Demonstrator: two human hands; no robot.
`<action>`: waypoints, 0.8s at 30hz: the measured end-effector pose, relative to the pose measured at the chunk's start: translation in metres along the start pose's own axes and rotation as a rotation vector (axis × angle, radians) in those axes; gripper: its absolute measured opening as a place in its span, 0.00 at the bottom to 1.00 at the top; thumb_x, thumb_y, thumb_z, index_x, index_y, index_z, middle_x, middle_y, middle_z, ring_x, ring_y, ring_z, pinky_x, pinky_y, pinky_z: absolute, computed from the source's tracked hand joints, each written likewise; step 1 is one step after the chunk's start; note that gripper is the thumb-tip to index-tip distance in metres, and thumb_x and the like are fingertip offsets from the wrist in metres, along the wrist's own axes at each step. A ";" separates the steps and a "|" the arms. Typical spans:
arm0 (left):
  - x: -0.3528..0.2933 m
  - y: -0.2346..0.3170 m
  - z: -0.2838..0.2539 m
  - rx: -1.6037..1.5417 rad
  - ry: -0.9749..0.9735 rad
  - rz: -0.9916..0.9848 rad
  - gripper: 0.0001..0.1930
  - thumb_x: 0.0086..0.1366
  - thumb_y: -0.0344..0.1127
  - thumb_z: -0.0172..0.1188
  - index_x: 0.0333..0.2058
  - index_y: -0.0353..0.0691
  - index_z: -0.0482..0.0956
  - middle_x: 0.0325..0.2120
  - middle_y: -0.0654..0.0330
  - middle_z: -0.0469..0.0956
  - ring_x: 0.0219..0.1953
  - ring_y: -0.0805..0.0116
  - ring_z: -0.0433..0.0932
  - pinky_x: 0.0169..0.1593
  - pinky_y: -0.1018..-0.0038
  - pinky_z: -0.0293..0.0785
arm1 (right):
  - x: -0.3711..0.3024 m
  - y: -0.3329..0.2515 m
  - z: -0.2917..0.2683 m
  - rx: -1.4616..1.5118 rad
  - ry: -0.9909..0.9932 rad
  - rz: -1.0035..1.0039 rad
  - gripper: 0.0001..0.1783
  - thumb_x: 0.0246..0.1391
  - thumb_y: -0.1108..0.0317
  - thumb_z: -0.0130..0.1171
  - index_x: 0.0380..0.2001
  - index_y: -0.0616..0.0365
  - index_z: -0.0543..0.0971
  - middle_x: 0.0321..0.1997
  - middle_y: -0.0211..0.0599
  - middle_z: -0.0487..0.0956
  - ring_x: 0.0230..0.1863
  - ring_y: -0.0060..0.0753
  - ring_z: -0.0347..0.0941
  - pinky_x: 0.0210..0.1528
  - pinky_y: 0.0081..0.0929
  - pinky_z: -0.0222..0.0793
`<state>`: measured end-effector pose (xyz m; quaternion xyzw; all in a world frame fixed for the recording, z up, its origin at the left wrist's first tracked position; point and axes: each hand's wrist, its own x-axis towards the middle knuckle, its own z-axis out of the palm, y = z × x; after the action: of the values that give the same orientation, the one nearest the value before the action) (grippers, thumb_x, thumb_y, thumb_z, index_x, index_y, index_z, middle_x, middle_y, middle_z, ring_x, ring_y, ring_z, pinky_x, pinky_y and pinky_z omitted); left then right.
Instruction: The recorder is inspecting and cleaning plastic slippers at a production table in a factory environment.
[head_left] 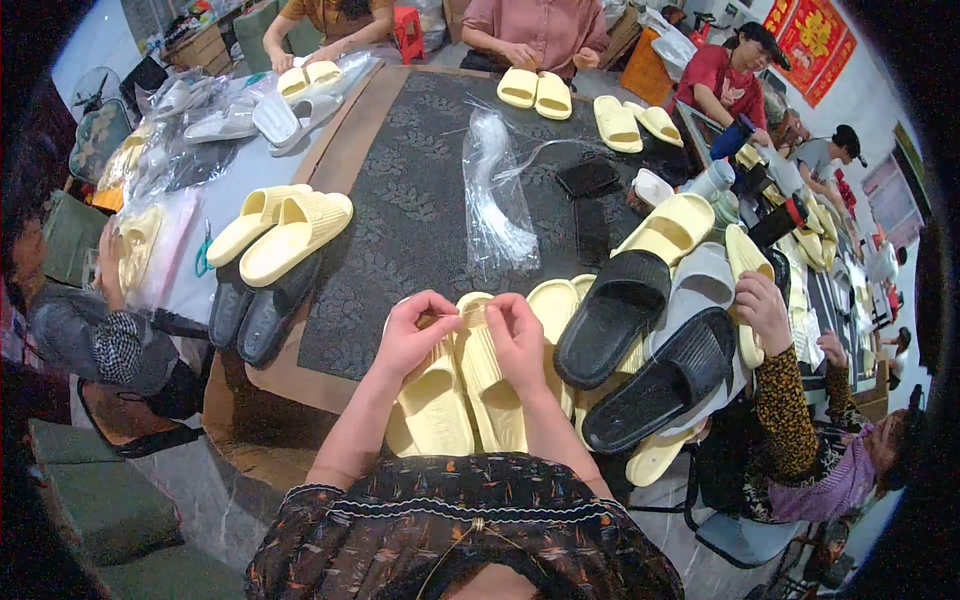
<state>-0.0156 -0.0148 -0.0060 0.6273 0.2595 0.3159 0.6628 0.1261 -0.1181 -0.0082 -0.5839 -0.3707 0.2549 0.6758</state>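
Two pale yellow slide slippers stand in front of me: a left slipper (432, 405) and a ribbed one, the right slipper (492, 392). Above their straps my left hand (418, 335) is closed in a pinch. My right hand (517, 342) is pinched too, close beside it over the ribbed strap. Whatever lies between the fingertips is too small to make out. Beyond my hands lies a clear plastic bag with a bundle of thin transparent strips (502, 225). A heap of slippers, with a black slipper (612, 318) on top, is just right of my right hand.
Yellow slippers (295, 235) rest on black ones at the left table edge. More pairs, including a yellow pair (535, 92), stand at the far side. A dark phone (588, 178) and bottles (712, 180) lie right of centre. Co-workers sit around; one co-worker's hand (762, 312) touches the heap.
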 end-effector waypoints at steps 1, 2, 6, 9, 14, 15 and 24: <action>0.000 0.001 -0.001 0.001 0.000 -0.002 0.07 0.56 0.27 0.66 0.33 0.36 0.78 0.28 0.66 0.78 0.31 0.80 0.75 0.37 0.82 0.72 | -0.001 -0.004 0.001 -0.074 -0.053 0.006 0.04 0.59 0.71 0.57 0.35 0.61 0.76 0.27 0.23 0.74 0.28 0.12 0.65 0.30 0.15 0.62; -0.001 0.003 -0.002 0.006 -0.006 -0.008 0.07 0.56 0.27 0.66 0.33 0.36 0.78 0.28 0.66 0.78 0.31 0.80 0.75 0.37 0.82 0.72 | -0.002 -0.007 0.001 -0.073 -0.052 0.008 0.04 0.59 0.71 0.57 0.35 0.61 0.76 0.27 0.23 0.74 0.28 0.12 0.65 0.30 0.15 0.62; -0.002 0.014 0.004 0.008 0.005 -0.006 0.06 0.57 0.26 0.66 0.33 0.35 0.78 0.28 0.66 0.78 0.32 0.80 0.76 0.37 0.81 0.72 | -0.002 -0.003 0.002 -0.125 -0.097 -0.010 0.03 0.60 0.73 0.56 0.36 0.60 0.75 0.29 0.21 0.73 0.30 0.11 0.65 0.32 0.14 0.62; -0.001 0.011 0.002 0.016 -0.006 -0.004 0.06 0.57 0.27 0.66 0.32 0.35 0.78 0.29 0.65 0.78 0.32 0.80 0.76 0.38 0.81 0.73 | 0.001 -0.004 0.003 0.074 0.062 -0.030 0.03 0.57 0.72 0.58 0.32 0.61 0.77 0.26 0.21 0.73 0.25 0.12 0.62 0.25 0.15 0.58; 0.000 0.008 -0.001 0.028 -0.014 0.013 0.06 0.57 0.27 0.66 0.32 0.36 0.78 0.28 0.66 0.78 0.32 0.80 0.76 0.37 0.81 0.72 | -0.002 -0.009 0.003 -0.151 -0.119 -0.067 0.02 0.57 0.73 0.59 0.32 0.59 0.77 0.27 0.20 0.72 0.24 0.08 0.58 0.24 0.13 0.54; 0.000 0.008 -0.001 0.071 -0.020 0.040 0.06 0.57 0.27 0.66 0.32 0.36 0.78 0.28 0.66 0.78 0.32 0.81 0.75 0.37 0.81 0.72 | -0.002 -0.008 0.004 -0.162 -0.107 -0.072 0.02 0.57 0.73 0.59 0.32 0.59 0.77 0.27 0.20 0.72 0.24 0.08 0.58 0.24 0.13 0.54; 0.000 0.007 0.001 0.013 -0.024 -0.005 0.06 0.57 0.28 0.65 0.33 0.35 0.78 0.27 0.65 0.78 0.32 0.80 0.76 0.38 0.81 0.72 | 0.000 -0.012 0.004 -0.236 -0.155 -0.110 0.04 0.57 0.72 0.59 0.35 0.61 0.76 0.29 0.27 0.75 0.28 0.12 0.67 0.30 0.15 0.64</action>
<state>-0.0154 -0.0150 0.0015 0.6348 0.2552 0.3050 0.6624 0.1220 -0.1182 0.0039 -0.6164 -0.4808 0.2164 0.5848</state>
